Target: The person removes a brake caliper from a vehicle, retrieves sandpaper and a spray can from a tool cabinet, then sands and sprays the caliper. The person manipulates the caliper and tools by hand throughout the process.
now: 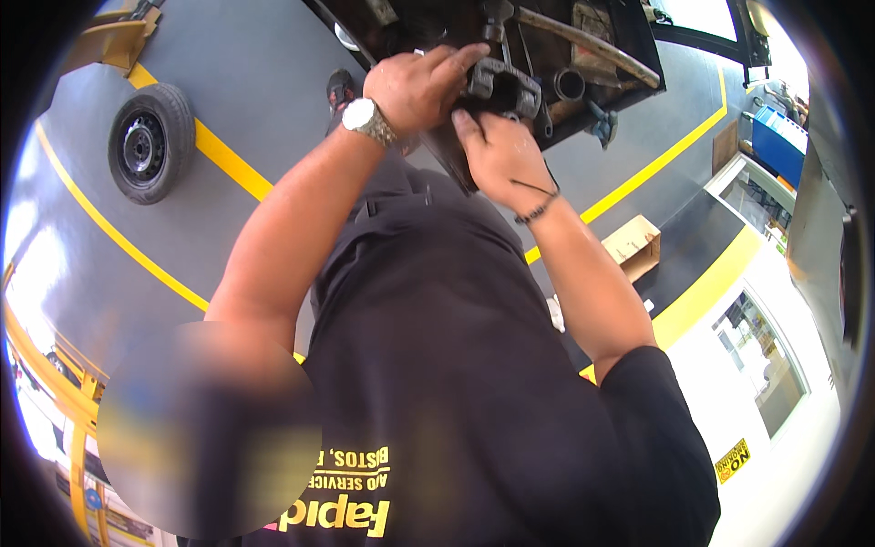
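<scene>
A grey cast-metal brake caliper [507,84] is held at the near edge of a dark, greasy workbench [629,98]. My left hand [415,89], with a metal watch at the wrist, is closed on its left side, the index finger stretched along the metal. From below, my right hand [503,157] grips the caliper's near side, its thumb pointing up and left; the other fingers are partly hidden. Just beyond the caliper lies a hammer [592,44], its wooden handle slanting right. A round metal cup-like part [567,86] sits right of the caliper.
A blue clamp-like tool [602,126] hangs at the bench's right edge. On the floor to the left lies a wheel with a tyre [141,144]. An open cardboard box [633,248] and a blue container [777,150] stand to the right. A shoe [340,88] shows beside the bench.
</scene>
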`<state>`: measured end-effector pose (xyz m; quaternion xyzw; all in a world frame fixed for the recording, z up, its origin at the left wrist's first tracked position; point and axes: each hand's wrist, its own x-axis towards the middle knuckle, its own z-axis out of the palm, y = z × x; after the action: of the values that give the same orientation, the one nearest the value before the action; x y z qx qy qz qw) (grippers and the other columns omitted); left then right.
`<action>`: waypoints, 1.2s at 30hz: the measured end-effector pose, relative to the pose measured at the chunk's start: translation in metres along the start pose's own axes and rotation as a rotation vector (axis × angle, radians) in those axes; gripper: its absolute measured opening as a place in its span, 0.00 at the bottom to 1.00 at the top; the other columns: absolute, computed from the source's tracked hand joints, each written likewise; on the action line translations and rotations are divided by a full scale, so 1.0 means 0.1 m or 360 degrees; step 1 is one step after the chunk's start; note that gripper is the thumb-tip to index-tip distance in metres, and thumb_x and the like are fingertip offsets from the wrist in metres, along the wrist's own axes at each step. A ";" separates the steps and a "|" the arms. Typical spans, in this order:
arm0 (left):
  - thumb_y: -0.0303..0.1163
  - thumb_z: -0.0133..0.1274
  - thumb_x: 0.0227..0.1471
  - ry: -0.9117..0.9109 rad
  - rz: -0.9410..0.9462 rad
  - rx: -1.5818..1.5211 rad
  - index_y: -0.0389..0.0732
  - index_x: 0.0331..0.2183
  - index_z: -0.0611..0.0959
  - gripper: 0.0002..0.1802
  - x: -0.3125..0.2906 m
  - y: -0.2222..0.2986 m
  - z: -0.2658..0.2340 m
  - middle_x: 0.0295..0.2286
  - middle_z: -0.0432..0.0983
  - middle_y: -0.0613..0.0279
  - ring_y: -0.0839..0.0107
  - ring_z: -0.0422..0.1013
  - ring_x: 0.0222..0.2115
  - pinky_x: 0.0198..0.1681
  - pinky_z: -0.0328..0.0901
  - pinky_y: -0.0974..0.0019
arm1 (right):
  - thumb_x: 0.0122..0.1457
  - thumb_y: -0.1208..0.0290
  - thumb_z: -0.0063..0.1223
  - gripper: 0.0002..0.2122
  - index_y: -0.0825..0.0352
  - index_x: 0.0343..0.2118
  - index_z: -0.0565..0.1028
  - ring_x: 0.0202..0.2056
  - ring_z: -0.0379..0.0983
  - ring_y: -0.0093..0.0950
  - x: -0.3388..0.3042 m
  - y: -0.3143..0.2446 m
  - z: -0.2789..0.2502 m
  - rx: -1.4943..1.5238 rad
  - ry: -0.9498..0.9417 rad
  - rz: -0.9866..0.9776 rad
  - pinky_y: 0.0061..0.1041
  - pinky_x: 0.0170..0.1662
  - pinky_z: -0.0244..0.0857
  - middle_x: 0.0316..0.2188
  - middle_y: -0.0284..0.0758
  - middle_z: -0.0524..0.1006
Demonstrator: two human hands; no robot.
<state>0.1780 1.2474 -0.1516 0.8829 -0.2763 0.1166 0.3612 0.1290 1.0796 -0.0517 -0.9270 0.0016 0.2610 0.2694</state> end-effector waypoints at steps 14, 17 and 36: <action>0.33 0.59 0.53 0.0044 -0.0026 -0.0009 0.59 0.59 0.76 0.30 -0.02 0.01 0.08 0.32 0.80 0.69 0.62 0.79 0.26 0.29 0.75 0.58 | 0.57 0.57 0.59 0.22 0.79 0.33 0.77 0.40 0.80 0.50 -0.03 -0.03 -0.05 -0.0208 -0.0040 -0.0331 0.38 0.43 0.73 0.29 0.54 0.79; 0.33 0.59 0.53 0.0018 -0.0033 0.0016 0.59 0.59 0.76 0.31 -0.03 0.00 0.07 0.32 0.80 0.68 0.61 0.80 0.26 0.29 0.75 0.57 | 0.55 0.64 0.59 0.16 0.75 0.38 0.76 0.39 0.78 0.48 -0.02 -0.03 0.06 0.1011 -0.0221 0.0173 0.41 0.42 0.73 0.35 0.51 0.79; 0.32 0.60 0.52 0.0061 0.0015 -0.0046 0.58 0.58 0.77 0.30 -0.08 0.01 0.04 0.32 0.80 0.69 0.63 0.80 0.26 0.27 0.75 0.58 | 0.51 0.65 0.57 0.19 0.78 0.40 0.76 0.35 0.80 0.49 0.03 -0.07 -0.10 0.0215 -0.0525 0.0147 0.42 0.42 0.73 0.29 0.52 0.80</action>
<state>0.1712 1.2469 -0.1574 0.8740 -0.2753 0.1311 0.3784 0.1371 1.0810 -0.0429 -0.8504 0.0174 0.4209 0.3154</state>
